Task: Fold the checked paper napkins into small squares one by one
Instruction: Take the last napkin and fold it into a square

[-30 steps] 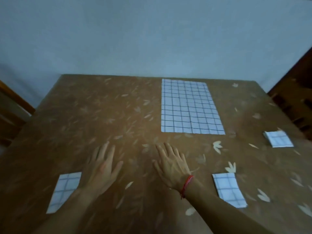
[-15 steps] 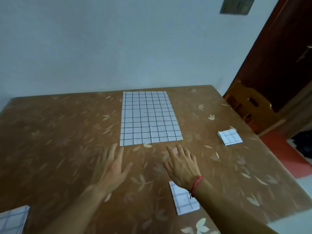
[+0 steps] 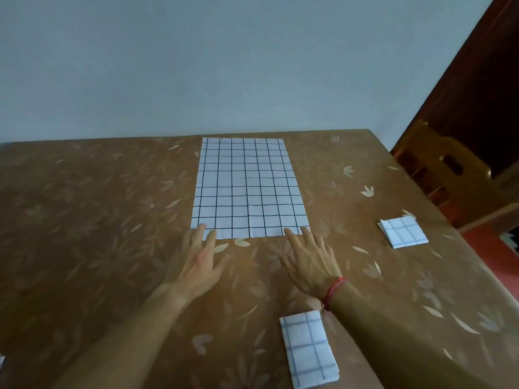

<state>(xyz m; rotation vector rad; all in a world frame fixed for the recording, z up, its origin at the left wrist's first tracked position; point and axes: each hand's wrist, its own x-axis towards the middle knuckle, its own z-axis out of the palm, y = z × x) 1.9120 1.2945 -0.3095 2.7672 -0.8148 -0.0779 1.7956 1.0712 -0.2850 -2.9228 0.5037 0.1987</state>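
Where the straightened fingers [image 3: 201, 230] of the left hand [image 3: 196, 265] end, the near-left corner of the unfolded checked napkin [image 3: 247, 186] is overlapped by their tips. Nothing is gripped, and the fingers are held flat and slightly spread. The near-right corner of the same sheet is met likewise by the extended fingertips [image 3: 289, 233] of the right hand [image 3: 310, 262], which is also held flat, palm down, with nothing pinched. Whether the paper is pressed or merely hovered over cannot be told. A red thread bracelet [image 3: 332, 290] is worn at the right wrist.

The napkin is spread flat on the far middle of the table [image 3: 84, 220], its far edge almost at the table's back edge, and a lengthwise crease is seen down its middle. A folded rectangle [image 3: 307, 349] of checked paper is laid near the front edge, just beside the right forearm. A smaller folded square [image 3: 404, 231] (its layers are seen at the left edge) is placed well apart to the right, near the table's right edge. The tabletop is covered in brown printed with pale leaves. Beyond its right edge a wooden chair [image 3: 449, 175] is seen, and a pale wall [image 3: 224, 66] behind.
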